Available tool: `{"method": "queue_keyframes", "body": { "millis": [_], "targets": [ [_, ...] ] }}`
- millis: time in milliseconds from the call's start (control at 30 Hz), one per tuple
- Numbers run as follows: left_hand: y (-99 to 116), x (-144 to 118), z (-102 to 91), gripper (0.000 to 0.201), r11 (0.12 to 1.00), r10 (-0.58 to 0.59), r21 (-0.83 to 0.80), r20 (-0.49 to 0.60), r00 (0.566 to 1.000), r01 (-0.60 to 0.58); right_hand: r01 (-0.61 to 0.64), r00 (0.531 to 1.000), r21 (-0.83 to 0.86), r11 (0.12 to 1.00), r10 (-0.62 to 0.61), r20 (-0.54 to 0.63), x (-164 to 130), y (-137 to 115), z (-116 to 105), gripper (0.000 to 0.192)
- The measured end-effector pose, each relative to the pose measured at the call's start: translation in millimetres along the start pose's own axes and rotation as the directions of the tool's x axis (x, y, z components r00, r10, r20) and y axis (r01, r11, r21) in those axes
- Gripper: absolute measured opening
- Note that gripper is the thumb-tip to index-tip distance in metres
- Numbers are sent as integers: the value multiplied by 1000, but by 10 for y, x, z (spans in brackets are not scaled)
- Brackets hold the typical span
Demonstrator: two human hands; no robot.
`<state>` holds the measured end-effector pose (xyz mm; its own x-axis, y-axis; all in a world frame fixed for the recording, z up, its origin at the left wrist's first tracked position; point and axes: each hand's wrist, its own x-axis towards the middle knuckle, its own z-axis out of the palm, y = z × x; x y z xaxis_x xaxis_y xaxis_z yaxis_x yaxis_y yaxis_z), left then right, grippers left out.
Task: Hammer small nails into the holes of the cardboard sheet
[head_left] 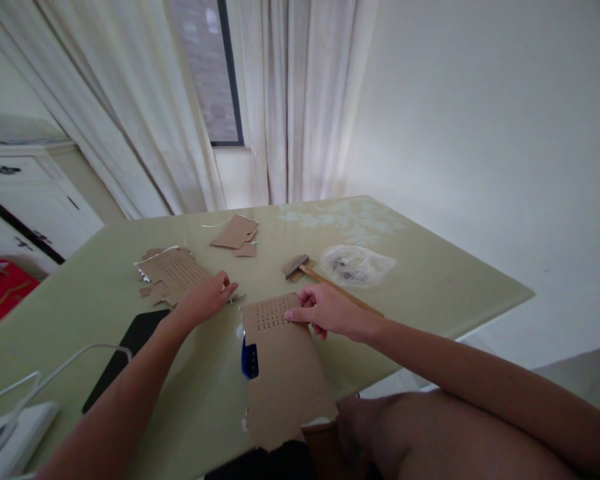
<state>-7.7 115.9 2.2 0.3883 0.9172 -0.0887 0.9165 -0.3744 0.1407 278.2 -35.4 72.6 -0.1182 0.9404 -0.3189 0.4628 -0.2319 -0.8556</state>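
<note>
A brown cardboard sheet (283, 373) with a grid of small holes near its far end lies on the pale green table (430, 280). My right hand (325, 310) rests on the sheet's far right corner, fingers pressing it down. My left hand (207, 297) lies to the left of the sheet with its fingers closed around a small thin metal thing whose tip (239, 298) pokes out; what it is I cannot tell. A blue object (249, 358) sticks out from under the sheet's left edge.
A hammer (330, 283) lies just beyond my right hand, next to a clear plastic bag (357, 265) of small dark parts. Torn cardboard pieces (173, 270) and scraps (237, 233) lie farther back. A black phone (125, 353) and a white device with cable (15, 433) sit at left.
</note>
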Motion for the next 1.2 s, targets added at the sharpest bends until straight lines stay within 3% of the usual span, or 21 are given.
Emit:
{"method": "queue_keyframes", "body": {
  "millis": [133,333,633,867,1200],
  "targets": [
    [31,-193,121,54,996,-91,-11,-109,990,90,1,1000,-1,1000,-1,11,32,32,-4,33],
    [150,-353,316,82,982,-191,-43,-200,961,186,-5,1000,14,1000,5,20,88,129,-41,31],
    [267,-275,286,35,989,-70,-137,-173,982,46,-21,1000,-68,997,22,21,93,133,-58,41],
    [299,-317,260,35,982,-119,-164,-146,982,94,-13,998,-92,996,19,61,120,182,-66,42],
    [110,-362,159,37,972,-198,-146,-100,975,182,-13,994,-77,997,22,109,86,99,-34,53]
  ]
}}
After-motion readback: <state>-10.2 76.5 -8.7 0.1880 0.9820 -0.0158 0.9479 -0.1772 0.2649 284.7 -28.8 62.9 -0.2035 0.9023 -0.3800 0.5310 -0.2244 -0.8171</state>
